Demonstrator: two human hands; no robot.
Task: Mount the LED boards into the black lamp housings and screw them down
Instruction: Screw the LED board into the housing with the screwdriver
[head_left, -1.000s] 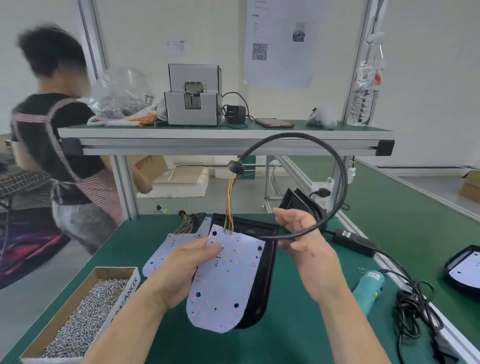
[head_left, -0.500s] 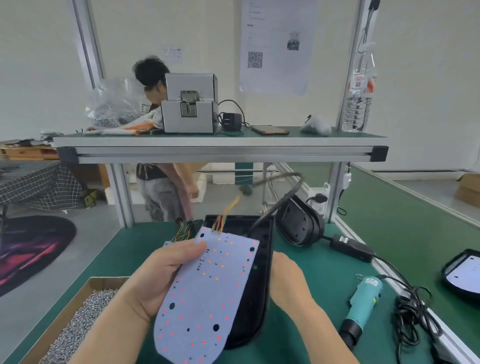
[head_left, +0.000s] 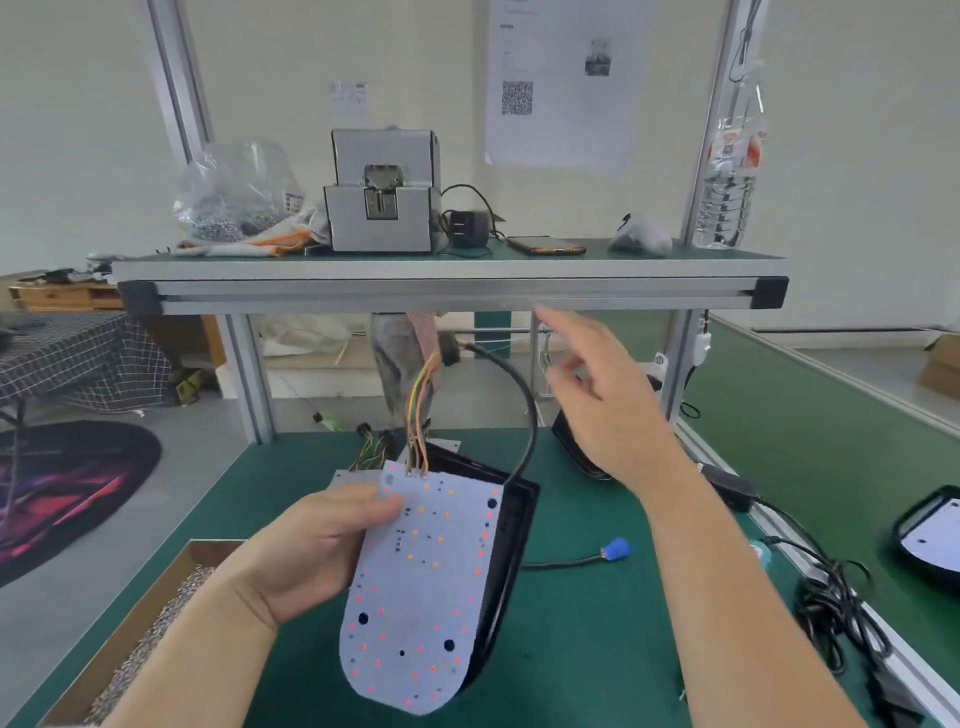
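Observation:
My left hand (head_left: 317, 551) grips the left edge of a white LED board (head_left: 421, 587) dotted with red and orange LEDs, tilted above a black lamp housing (head_left: 506, 561) that lies under it on the green bench. Coloured wires (head_left: 418, 410) rise from the board's top to a black cable (head_left: 511, 395) that loops back down into the housing. My right hand (head_left: 602, 410) hovers in the air to the right of the cable, fingers spread and holding nothing. Another black housing (head_left: 576, 447) stands behind that hand, mostly hidden.
A cardboard box of screws (head_left: 150, 634) sits at the lower left. A blue-tipped cable end (head_left: 615, 550) lies right of the housing, tangled cords (head_left: 836, 597) further right. A finished lamp (head_left: 930, 530) rests at the right edge. An overhead shelf (head_left: 447, 286) carries a screw feeder (head_left: 382, 192).
My right hand has come out from beside the housing and risen into the air, fingers spread. The cable loop now stands up behind the board. The person behind the bench has moved right.

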